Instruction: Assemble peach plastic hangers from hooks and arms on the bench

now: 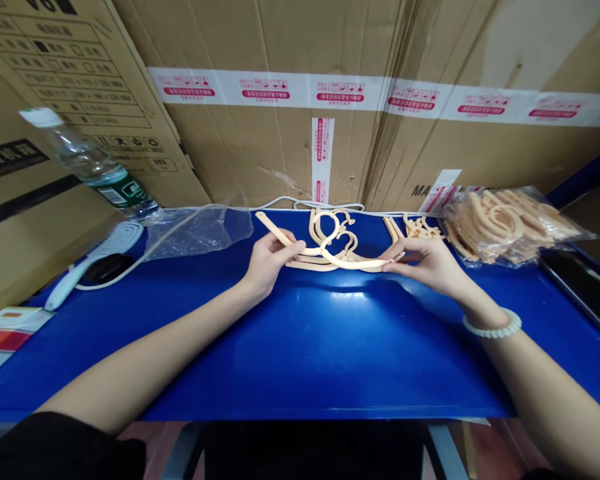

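- The cream hanger [357, 265] spans the space between the two hands, its curved hook rising just right of the left hand's fingertips; it appears to be lifted a little off the desk [310, 353].
- The left hand [266, 265] grasps it in a pinch, thumb on the near side; a straight piece, seemingly part of the hanger, slants up and left past those fingers.
- The right hand [427, 263] pinches the hanger's far right end between thumb and fingers; that wrist wears a pale bracelet [493, 325].
- It looks like smooth plastic, so probably light, fairly stiff and a bit slippery; the thin hook would likely be its weakest part; the thicker arms near the middle seem the surest hold, with the tips serving for steadying.
- Just beyond and between the hands lie loose hangers [316, 230]; behind the right hand, a heap of small cream hooks [423, 227].
- Right of the right hand sit a bag of cream parts [510, 223] and a dark flat device [585, 290]; left of the left hand, a see-through bag [200, 232], hairbrush [103, 253] and bottle [107, 173].
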{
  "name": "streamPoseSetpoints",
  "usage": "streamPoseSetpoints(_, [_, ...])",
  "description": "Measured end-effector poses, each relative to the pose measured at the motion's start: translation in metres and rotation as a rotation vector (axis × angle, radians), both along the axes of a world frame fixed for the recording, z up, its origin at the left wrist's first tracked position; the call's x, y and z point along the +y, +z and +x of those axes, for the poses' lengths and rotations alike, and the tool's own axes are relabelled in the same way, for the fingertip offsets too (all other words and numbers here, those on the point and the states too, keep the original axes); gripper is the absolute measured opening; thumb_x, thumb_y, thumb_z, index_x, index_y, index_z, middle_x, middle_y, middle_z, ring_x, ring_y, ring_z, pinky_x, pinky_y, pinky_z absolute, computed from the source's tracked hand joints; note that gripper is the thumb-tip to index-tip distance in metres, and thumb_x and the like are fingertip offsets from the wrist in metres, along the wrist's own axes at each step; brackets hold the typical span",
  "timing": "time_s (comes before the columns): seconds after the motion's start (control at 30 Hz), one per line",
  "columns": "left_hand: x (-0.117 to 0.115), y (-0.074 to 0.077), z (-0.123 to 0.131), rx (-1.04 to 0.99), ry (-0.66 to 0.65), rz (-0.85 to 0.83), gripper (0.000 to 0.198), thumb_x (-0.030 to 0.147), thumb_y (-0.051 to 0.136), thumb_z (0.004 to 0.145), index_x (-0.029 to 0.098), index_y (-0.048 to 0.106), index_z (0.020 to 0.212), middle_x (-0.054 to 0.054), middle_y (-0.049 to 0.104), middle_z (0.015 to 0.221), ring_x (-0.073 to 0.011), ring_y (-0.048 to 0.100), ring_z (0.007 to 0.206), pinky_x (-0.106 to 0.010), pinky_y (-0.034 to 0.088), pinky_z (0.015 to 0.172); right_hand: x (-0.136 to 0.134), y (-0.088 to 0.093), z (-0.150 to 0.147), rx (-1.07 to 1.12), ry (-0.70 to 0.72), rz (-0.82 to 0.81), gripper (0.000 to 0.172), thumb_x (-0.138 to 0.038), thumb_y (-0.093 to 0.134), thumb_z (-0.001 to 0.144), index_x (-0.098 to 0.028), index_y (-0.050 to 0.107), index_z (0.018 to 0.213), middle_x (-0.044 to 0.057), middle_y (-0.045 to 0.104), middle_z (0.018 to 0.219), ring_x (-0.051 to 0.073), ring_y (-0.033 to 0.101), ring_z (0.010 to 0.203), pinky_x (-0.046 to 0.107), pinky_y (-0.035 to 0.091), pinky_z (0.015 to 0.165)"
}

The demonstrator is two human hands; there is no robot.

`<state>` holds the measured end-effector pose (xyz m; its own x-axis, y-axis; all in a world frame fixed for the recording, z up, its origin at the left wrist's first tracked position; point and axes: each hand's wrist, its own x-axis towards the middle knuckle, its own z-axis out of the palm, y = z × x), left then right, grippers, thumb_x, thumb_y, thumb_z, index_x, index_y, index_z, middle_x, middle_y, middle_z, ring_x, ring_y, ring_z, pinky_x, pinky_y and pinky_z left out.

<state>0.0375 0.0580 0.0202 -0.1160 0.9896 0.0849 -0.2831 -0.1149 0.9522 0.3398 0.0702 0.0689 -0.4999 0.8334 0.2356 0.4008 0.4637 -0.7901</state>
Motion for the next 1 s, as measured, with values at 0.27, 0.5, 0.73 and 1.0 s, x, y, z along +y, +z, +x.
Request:
streamPoseSetpoints(0.27, [0.018,-0.001,-0.02,0.318,-0.055,0.17,0.035,0.034,0.09,0.059,0.017,0.064,0.075,0.002,0.064,0.068,-0.012,0.058,0.061,-0.024,0.046,0.059,0.01,0.011,0.028,-0.485,0.09,0.302,0.016,-0.036,0.066,0.087,-0.022,0.073,0.086,0.006,0.075,0.085,0.022,0.069,0.076,0.034,0.052,0.074])
streamPoseSetpoints(0.5, [0.025,-0.004,-0.035,0.927,-0.207,0.529,0.032,0.043,0.086,0.07,0.019,0.065,0.067,-0.003,0.067,0.077,-0.0198,0.057,0.079,-0.033,0.043,0.078,0.016,0.008,0.039,-0.543,0.142,0.354,0.016,-0.033,0.064,0.087,-0.02,0.072,0.08,0.01,0.072,0.088,0.026,0.067,0.084,0.039,0.051,0.08])
streamPoseSetpoints(0.73, [0.023,-0.01,-0.034,1.09,-0.257,0.749,0.026,0.036,0.077,0.082,0.018,0.062,0.071,-0.009,0.069,0.102,-0.0227,0.059,0.091,-0.039,0.043,0.088,0.021,0.0,0.039,-0.589,0.132,0.303,0.015,-0.03,0.061,0.088,-0.019,0.071,0.082,0.009,0.071,0.084,0.024,0.067,0.078,0.036,0.051,0.074])
streamPoseSetpoints(1.0, [0.018,-0.013,-0.03,1.064,-0.31,0.738,0.014,0.026,0.069,0.084,0.019,0.059,0.076,-0.009,0.069,0.101,-0.0233,0.059,0.097,-0.039,0.045,0.09,0.021,-0.006,0.044,-0.646,0.048,0.235,0.034,-0.032,0.07,0.084,-0.018,0.068,0.115,0.003,0.072,0.082,0.021,0.067,0.073,0.031,0.048,0.069])
